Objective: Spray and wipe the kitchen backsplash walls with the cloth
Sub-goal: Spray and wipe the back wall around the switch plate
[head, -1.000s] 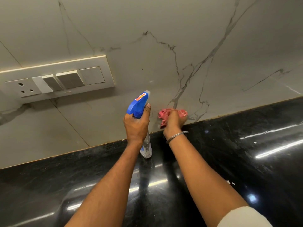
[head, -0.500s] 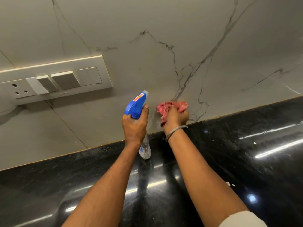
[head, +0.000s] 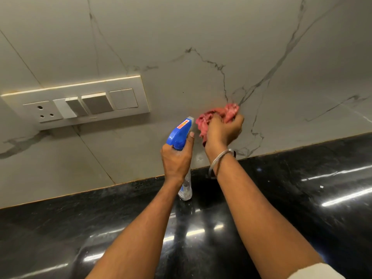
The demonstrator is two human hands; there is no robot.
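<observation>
The backsplash wall (head: 201, 33) is pale marble-look tile with dark veins. My left hand (head: 176, 160) grips a spray bottle (head: 179, 134) with a blue trigger head and a clear body, nozzle pointing at the wall. Its clear lower part hangs below my fist, just above the counter. My right hand (head: 223, 131) holds a bunched pink cloth (head: 217, 114) and presses it against the wall a little above the counter joint, just right of the bottle's head. A metal bangle sits on my right wrist.
A white switch plate (head: 78, 103) with a socket and several rocker switches is mounted on the wall to the left. A glossy black stone counter (head: 302, 198) runs along the wall's foot, with a few small white specks on its right side.
My right hand has moved the pink cloth upward along the wall, from near the counter joint to higher on the tile. The left hand keeps holding the bottle in nearly the same place.
</observation>
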